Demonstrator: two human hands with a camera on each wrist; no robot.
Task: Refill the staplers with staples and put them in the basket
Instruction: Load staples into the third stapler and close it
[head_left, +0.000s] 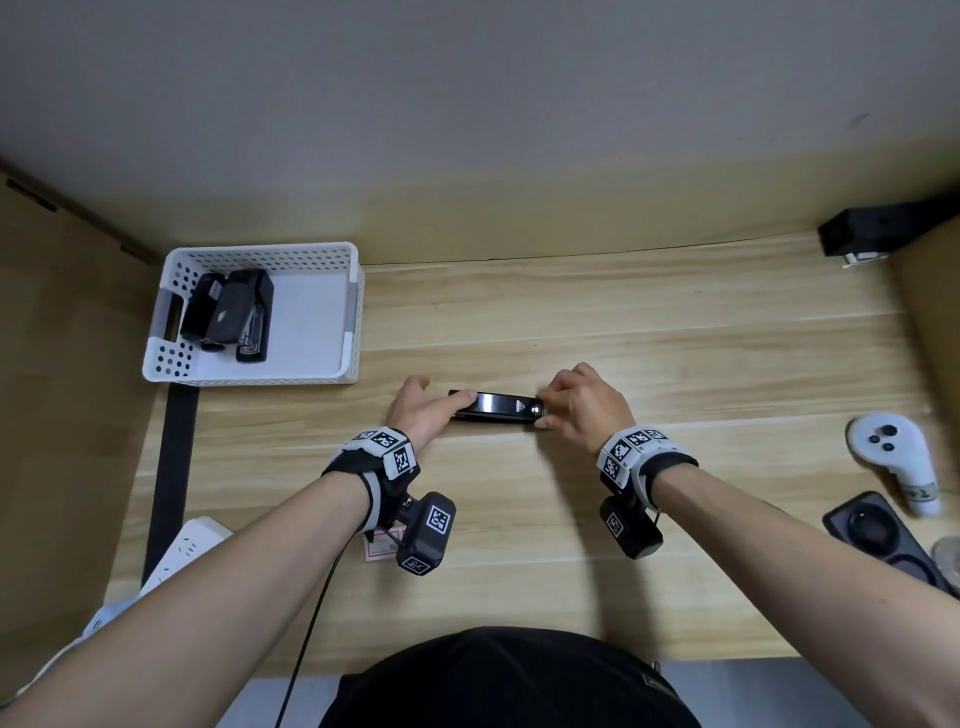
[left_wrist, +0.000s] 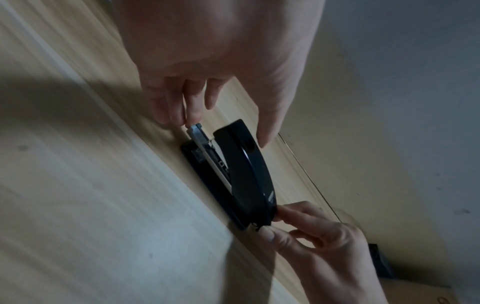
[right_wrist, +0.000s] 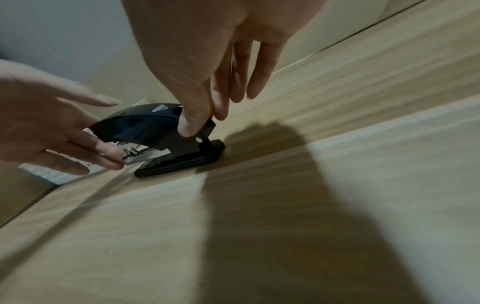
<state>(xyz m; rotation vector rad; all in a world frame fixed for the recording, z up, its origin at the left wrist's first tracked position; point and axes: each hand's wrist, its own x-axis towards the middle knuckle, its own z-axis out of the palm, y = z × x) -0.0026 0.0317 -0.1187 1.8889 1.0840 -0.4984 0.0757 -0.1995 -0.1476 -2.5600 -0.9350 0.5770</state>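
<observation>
1. Stapler (head_left: 496, 406) lies flat on the worktop (head_left: 649, 332), right of the basket (head_left: 351, 291) and nearer the person; long axis runs left–right between both hands.
2. Left hand (head_left: 423, 413) – fingertips pinch the metal staple tray (left_wrist: 198, 134) sticking out at the stapler's front end.
3. Right hand (head_left: 584, 402) – thumb and finger pinch the hinge end.
4. Basket already holds two staplers (head_left: 228, 312); path from stapler to basket looks clear.
5. Controller (head_left: 896, 457) sits far right of the stapler, out of the way.
</observation>
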